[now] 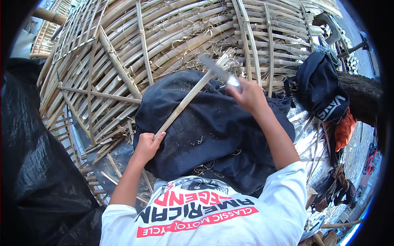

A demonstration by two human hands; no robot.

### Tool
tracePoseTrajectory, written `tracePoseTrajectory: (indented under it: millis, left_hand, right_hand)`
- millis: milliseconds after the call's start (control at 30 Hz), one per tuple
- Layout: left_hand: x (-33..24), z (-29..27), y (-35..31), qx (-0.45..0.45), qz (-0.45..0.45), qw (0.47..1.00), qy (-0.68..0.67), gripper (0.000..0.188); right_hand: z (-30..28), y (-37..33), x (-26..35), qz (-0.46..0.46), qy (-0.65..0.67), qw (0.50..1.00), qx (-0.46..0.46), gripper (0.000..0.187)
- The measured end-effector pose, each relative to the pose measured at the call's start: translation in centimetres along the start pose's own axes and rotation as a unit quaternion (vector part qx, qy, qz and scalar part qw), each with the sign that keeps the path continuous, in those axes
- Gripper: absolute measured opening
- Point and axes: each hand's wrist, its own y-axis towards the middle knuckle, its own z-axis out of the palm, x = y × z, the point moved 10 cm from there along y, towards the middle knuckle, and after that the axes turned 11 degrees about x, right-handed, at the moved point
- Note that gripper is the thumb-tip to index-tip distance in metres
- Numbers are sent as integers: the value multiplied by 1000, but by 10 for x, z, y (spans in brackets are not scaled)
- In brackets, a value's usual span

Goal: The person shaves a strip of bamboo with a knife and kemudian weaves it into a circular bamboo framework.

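My left hand (147, 147) is closed round the near end of a pale split bamboo strip (184, 103), thumb lying along it. The strip slants up and away to the right across a dark cloth (205, 127) over my lap. In my right hand (251, 97) is a knife (215, 69), gripped by its handle, which my fingers mostly hide. Its grey blade is smeared by motion and crosses the strip near the far end. Whether the edge touches the bamboo, I cannot tell. Curled shavings and dust lie on the cloth.
A bamboo lattice panel (119, 78) and stacked bamboo slats (184, 28) spread ahead, littered with shavings. Black plastic sheeting (33, 156) hangs at the left. A dark bag (318, 84) and an orange cloth (345, 129) are by a log (361, 92) at the right.
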Motion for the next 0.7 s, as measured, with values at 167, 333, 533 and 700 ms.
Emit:
tracePoseTrajectory:
  millis: [167,333,533,700]
  left_hand:
    - [-1,3,7,22,-16,999,-23,59]
    - [7,3,4,11,-25,1000,-12,59]
    - [14,-1,3,5,8,1000,0,59]
    - [11,4,10,32,4,999,-40,59]
  right_hand:
    - [-18,30,-28,86,-8,996,-32,53]
    - [-7,32,-2,-17,-104,994,4,56]
    - [4,14,14,-6,-163,980,110,57]
    - [-9,-11,-78,97,145,980,-98,44]
